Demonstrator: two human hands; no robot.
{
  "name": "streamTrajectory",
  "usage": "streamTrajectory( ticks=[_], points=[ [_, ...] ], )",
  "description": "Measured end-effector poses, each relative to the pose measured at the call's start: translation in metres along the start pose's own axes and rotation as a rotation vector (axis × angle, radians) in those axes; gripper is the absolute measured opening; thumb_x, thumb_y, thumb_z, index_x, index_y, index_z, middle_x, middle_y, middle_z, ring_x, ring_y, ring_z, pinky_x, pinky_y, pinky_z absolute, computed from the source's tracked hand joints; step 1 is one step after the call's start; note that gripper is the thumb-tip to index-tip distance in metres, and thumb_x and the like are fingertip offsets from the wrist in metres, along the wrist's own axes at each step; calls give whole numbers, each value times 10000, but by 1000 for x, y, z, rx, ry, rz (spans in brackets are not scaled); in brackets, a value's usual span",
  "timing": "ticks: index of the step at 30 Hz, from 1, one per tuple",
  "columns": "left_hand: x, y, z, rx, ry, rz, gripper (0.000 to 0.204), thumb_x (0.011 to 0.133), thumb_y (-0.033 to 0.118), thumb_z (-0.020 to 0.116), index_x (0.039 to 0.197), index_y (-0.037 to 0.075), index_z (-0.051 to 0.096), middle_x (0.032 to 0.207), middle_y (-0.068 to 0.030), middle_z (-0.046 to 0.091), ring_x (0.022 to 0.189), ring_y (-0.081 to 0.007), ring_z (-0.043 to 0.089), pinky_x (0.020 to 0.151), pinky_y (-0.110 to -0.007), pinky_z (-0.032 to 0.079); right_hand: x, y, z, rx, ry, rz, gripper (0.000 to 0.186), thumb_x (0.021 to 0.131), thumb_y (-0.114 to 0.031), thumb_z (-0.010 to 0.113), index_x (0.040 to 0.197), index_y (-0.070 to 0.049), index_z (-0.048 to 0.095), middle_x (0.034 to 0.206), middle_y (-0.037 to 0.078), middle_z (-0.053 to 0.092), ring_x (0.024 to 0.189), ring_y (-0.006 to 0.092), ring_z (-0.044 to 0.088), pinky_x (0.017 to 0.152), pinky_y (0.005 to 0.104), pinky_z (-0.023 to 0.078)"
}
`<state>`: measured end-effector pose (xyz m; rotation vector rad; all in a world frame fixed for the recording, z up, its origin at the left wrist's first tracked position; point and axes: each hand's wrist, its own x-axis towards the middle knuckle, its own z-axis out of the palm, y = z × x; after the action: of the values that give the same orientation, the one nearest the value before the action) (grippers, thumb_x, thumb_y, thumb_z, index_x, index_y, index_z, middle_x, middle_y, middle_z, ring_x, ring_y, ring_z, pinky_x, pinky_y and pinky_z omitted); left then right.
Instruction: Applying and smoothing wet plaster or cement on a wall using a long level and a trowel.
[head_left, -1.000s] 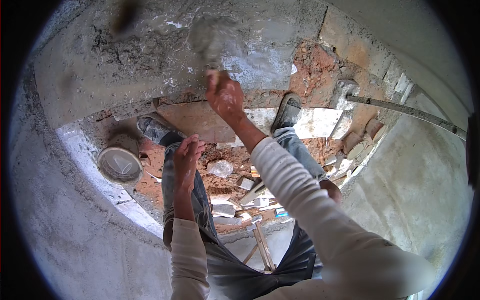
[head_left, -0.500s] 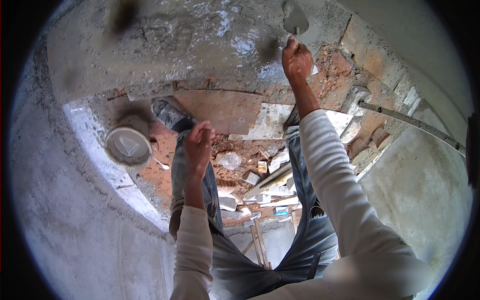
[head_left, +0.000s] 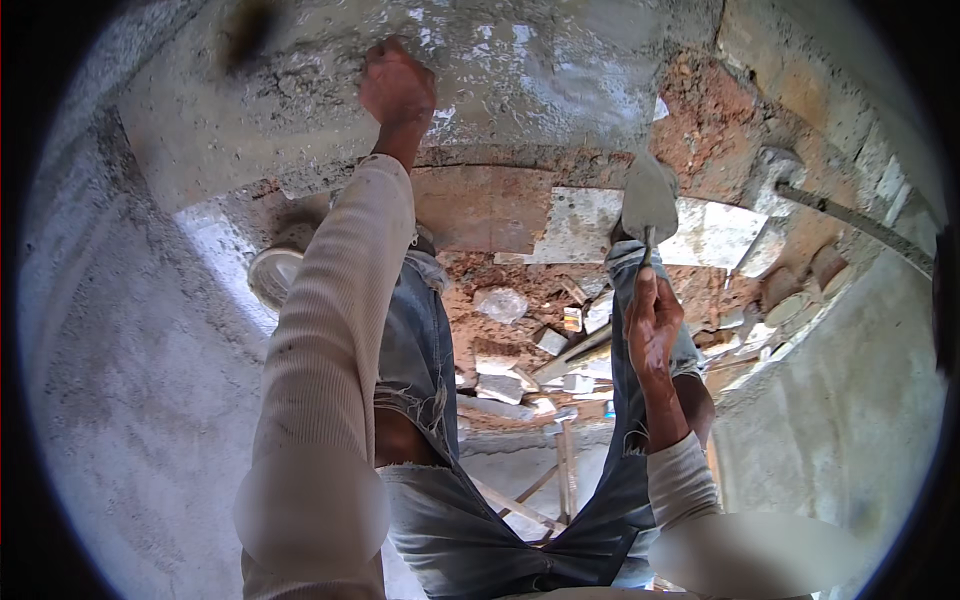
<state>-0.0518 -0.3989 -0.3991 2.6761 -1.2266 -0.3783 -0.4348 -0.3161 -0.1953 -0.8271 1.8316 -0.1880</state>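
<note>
My right hand (head_left: 655,325) grips the handle of a pointing trowel (head_left: 650,195) near my right knee. The trowel's grey, mortar-smeared blade points away from me. My left hand (head_left: 398,82) is stretched out to the far side over wet grey mortar (head_left: 520,100), its fingers curled in and slightly blurred. Whatever they may hold is hidden, and I cannot tell whether they touch the surface.
A mortar-caked bucket (head_left: 272,278) stands at the left, partly behind my left sleeve. A long-handled tool (head_left: 850,215) lies at the right. Rubble and wood scraps (head_left: 550,345) lie between my legs. Concrete walls (head_left: 150,400) rise at both sides.
My right hand has drawn the trowel back from the far mortar toward my right knee. My left hand has moved from near my left knee out over the mortar.
</note>
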Motion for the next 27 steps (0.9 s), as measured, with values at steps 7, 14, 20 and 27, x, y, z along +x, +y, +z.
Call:
streamTrajectory(
  ticks=[7,14,20,27],
  points=[
    [-4,22,3,8,-122,-44,317,819,217,658,1122,123,653,1044,-187,703,948,-393,689,819,-484,556,18,-6,3,124,-32,62,419,1030,-305,597,703,-80,463,650,-97,353,618,26,280,521,251,241],
    [53,3,7,240,-211,17,381,838,308,617,1189,178,691,1019,-180,727,921,-407,701,821,-484,562,25,-17,-4,212,-73,132,422,1032,-322,591,704,-87,466,646,-96,354,612,26,277,520,251,240],
    [-61,8,-42,-85,-183,99,143,848,196,615,900,71,660,837,-211,678,788,-439,655,646,-509,505,42,-3,-17,36,-18,82,426,1028,-365,588,714,-93,496,629,-95,393,586,21,334,510,236,275],
    [-311,-232,-253,405,-899,-296,354,876,357,717,1085,72,707,977,-150,742,802,-278,722,761,-394,572,42,6,20,-60,-78,33,357,1016,-364,612,803,-78,587,665,-84,453,592,24,378,514,227,298]
  ],
)
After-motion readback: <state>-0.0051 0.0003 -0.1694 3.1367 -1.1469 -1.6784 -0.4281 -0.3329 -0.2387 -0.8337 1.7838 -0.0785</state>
